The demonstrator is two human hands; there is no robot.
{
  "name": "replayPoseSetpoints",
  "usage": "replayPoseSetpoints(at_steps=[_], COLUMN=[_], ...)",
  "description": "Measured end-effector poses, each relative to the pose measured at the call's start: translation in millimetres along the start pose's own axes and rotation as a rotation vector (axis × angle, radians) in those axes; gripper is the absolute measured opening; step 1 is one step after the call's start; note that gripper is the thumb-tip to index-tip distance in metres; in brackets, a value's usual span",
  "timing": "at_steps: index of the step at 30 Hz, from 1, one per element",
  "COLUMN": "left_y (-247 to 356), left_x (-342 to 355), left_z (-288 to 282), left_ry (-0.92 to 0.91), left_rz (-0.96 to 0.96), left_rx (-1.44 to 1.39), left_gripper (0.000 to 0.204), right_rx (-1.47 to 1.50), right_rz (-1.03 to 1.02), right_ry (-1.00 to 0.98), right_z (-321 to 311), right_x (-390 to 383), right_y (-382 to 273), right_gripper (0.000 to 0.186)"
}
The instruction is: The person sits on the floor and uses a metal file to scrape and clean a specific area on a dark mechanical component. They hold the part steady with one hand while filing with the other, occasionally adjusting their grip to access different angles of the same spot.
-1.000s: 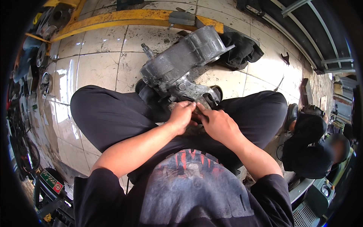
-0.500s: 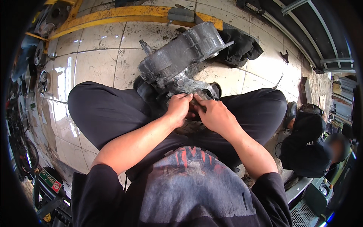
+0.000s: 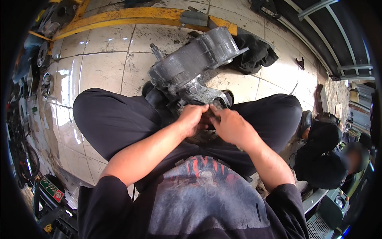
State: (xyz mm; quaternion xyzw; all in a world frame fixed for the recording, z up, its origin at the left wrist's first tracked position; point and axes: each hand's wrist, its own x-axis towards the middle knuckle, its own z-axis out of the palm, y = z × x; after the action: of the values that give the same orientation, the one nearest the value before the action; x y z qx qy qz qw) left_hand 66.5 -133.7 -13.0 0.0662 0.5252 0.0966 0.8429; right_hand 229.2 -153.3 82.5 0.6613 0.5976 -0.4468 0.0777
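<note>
A grimy grey metal gearbox casing rests between my bent legs, with a short shaft sticking up from its left side. My left hand is closed at the casing's lower end, thumb on top; what its fingers wrap round is hidden. Just right of it, my right hand has its fingers curled on a narrow, dark piece at the casing's lower bracket, too covered to name. The two hands are close together, fingertips nearly meeting.
A yellow steel frame lies across the back, dark cloth behind the casing. A small forked part lies on the tiled floor. Assorted parts crowd the left edge. A person in dark clothes is at the right.
My right hand has shifted slightly to the right and turned a little; my left hand stays by the bracket. The casing shows only a small shift, along with the whole view.
</note>
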Motion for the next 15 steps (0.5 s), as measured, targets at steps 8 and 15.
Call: replayPoseSetpoints(at_steps=[8,15], left_y=[-10.6,-5.2], left_x=[9.7,-0.2], left_z=[-1.6,-2.5], left_ry=[0.058,0.129], left_rz=[0.116,0.11], left_rx=[-0.006,-0.003], left_gripper=[0.029,0.031], right_rx=[0.042,0.005], right_rz=[-0.024,0.018], right_ry=[0.114,0.06], right_z=[6.9,16.4], right_x=[9.6,5.2], right_y=[4.0,-3.5], right_gripper=[0.046,0.045])
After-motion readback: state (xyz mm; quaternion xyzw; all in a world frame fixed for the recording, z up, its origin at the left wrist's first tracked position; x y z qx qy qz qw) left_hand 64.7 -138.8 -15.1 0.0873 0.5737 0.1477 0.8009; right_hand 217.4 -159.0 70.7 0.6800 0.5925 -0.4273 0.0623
